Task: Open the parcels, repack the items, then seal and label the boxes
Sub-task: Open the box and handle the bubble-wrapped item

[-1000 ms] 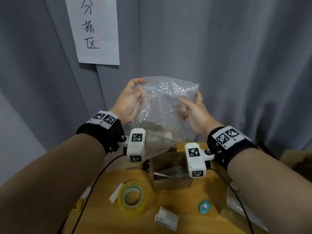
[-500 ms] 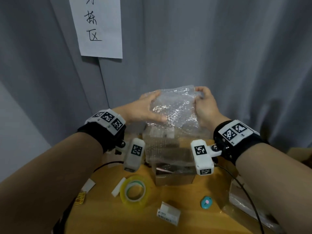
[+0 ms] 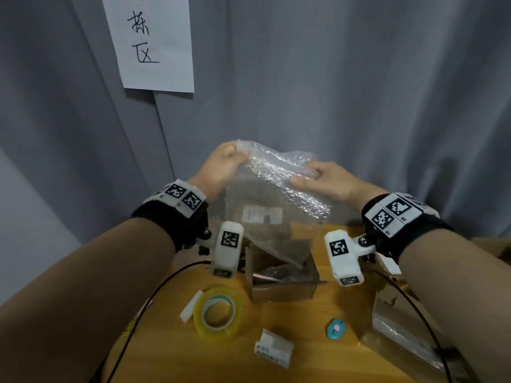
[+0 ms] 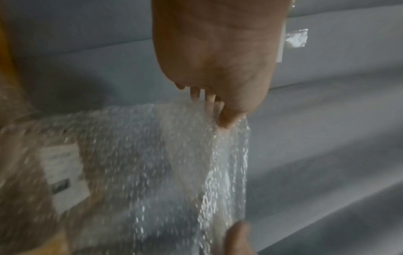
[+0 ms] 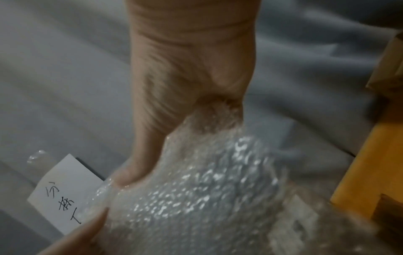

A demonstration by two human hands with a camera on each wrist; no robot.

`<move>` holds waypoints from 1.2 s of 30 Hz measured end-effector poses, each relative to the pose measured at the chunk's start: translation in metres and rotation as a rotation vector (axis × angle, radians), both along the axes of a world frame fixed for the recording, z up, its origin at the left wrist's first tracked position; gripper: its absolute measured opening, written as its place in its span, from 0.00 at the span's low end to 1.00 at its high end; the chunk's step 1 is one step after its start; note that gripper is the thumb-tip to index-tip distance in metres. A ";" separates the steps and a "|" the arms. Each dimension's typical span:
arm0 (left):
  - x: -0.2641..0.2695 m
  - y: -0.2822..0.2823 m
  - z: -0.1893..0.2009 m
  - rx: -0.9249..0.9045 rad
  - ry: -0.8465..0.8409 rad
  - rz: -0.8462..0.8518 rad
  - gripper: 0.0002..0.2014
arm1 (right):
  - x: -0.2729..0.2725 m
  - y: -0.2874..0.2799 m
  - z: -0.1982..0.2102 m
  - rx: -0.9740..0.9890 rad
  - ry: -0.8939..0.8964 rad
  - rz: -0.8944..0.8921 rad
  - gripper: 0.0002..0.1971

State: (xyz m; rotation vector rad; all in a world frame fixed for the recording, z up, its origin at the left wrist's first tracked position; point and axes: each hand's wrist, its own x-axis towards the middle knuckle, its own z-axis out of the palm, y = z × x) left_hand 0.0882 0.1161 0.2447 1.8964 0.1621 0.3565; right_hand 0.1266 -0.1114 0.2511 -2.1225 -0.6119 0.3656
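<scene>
A clear bubble-wrap bag hangs in the air above an open cardboard box on the wooden table. Through the wrap shows a brown box with a white label. My left hand pinches the bag's top left corner; my right hand grips its top right edge. In the left wrist view the left hand's fingers curl into the bubble wrap. In the right wrist view the right hand's thumb presses on the wrap.
On the table lie a yellow tape roll, a white block, a folded shipping label and a small teal cutter. Flattened cardboard with plastic lies at right. Grey curtain and a paper sign stand behind.
Both hands spread apart along the bag's top edge, stretching it. The left hand went from the bag's front to its top left corner.
</scene>
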 end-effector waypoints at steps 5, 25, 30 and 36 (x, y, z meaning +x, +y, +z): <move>-0.002 0.003 -0.007 -0.061 -0.017 0.128 0.13 | 0.007 -0.001 -0.012 0.092 -0.040 -0.070 0.13; -0.025 -0.006 -0.014 0.287 0.153 -0.102 0.41 | 0.016 0.024 -0.035 0.274 -0.020 -0.404 0.23; -0.017 -0.007 -0.013 0.597 0.226 -0.194 0.41 | 0.010 0.021 -0.022 0.067 -0.019 -0.251 0.24; -0.004 0.002 -0.021 0.492 0.047 -0.028 0.04 | 0.015 0.010 -0.024 -0.279 0.019 0.011 0.33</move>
